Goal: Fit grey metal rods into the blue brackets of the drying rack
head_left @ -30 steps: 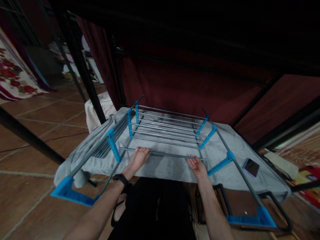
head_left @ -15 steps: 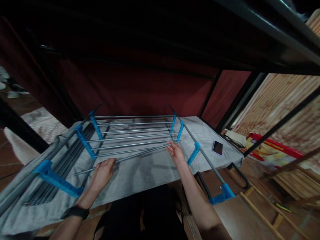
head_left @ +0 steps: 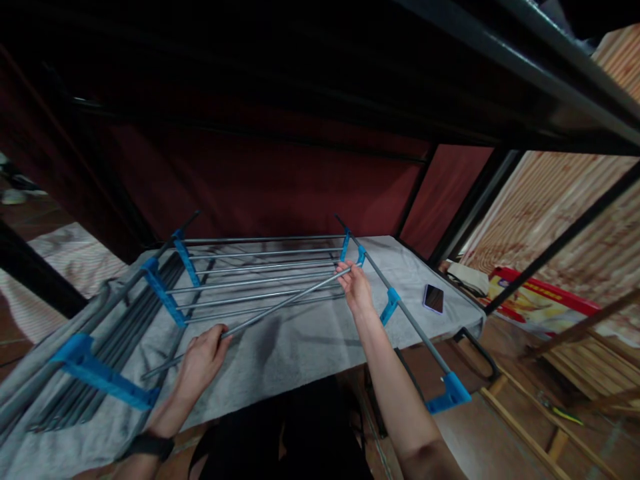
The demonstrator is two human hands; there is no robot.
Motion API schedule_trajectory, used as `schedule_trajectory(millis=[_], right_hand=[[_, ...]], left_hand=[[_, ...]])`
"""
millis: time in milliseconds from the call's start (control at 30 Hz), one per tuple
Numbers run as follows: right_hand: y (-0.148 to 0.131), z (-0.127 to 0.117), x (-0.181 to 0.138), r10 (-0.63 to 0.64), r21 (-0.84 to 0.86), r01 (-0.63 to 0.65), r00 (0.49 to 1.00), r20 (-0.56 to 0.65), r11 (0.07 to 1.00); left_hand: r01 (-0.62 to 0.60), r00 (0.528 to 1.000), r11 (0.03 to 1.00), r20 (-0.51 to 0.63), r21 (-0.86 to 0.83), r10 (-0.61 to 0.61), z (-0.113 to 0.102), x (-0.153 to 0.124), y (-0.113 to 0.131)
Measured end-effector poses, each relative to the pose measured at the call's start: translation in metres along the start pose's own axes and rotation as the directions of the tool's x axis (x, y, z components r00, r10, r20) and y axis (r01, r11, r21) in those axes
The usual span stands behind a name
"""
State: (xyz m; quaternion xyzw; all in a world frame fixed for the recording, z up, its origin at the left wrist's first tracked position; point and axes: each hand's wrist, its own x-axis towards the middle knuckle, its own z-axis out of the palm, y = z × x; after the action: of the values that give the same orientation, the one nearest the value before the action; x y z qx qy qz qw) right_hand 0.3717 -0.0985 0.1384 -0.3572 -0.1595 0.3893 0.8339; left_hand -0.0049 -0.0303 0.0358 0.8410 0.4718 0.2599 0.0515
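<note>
A thin grey metal tube [head_left: 285,302] lies slantwise across my two hands. My left hand [head_left: 206,352] is closed round it toward its near left end, which sticks out past the wrist. The fingers of my right hand [head_left: 354,279] pinch the tube close to its far right end, beside a blue plastic bracket [head_left: 361,255]. Behind the tube stands a rack frame with several grey crossbars [head_left: 260,281] running between blue brackets. At the left, a larger blue bracket [head_left: 103,373] sits on the side pole. On the right side pole is another blue bracket [head_left: 390,305].
Several loose grey tubes [head_left: 107,353] lie bundled at the left on the grey cloth [head_left: 300,360]. A phone [head_left: 433,299] rests at the right. A dark metal beam [head_left: 320,80] spans overhead. A wooden frame [head_left: 530,420] and a red-yellow box [head_left: 540,300] are on the floor at the right.
The tube's right end has risen toward the right-hand bracket, and its slant is steeper. My right hand moved up slightly; my left moved down and a little left. The view shifted slightly.
</note>
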Motion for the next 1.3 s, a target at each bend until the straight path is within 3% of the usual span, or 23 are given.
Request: schedule_trajectory(millis=[100,267,367,667,1000,1300], right_hand=[[-0.004,-0.002,0.002,-0.029,-0.007,0.029,1.000,-0.011,1.000],[-0.008,-0.006,0.003,-0.003,0.052,0.006,0.999,-0.046,0.999],[-0.007,-0.004,0.005,0.030,0.108,-0.021,0.996,-0.081,0.994],[0.008,-0.006,0.009,0.121,0.247,-0.084,0.983,-0.137,0.965],[0.019,-0.020,0.020,0.132,0.235,-0.071,0.958,-0.255,0.969],[0.068,-0.049,-0.015,0.269,0.155,-0.236,0.930,-0.251,0.959]], left_hand=[[-0.026,0.999,0.999,-0.024,-0.025,0.025,-0.002,0.001,0.002],[-0.209,0.964,0.974,-0.146,0.089,0.220,-0.007,0.009,0.001],[-0.240,0.953,0.963,-0.156,0.126,0.258,-0.009,0.011,-0.002],[-0.052,0.982,0.949,-0.158,0.310,0.105,-0.011,0.011,0.011],[0.025,0.999,0.933,-0.036,0.359,-0.012,-0.016,0.021,0.021],[-0.120,0.983,0.969,0.160,0.215,0.087,-0.012,0.028,0.035]])
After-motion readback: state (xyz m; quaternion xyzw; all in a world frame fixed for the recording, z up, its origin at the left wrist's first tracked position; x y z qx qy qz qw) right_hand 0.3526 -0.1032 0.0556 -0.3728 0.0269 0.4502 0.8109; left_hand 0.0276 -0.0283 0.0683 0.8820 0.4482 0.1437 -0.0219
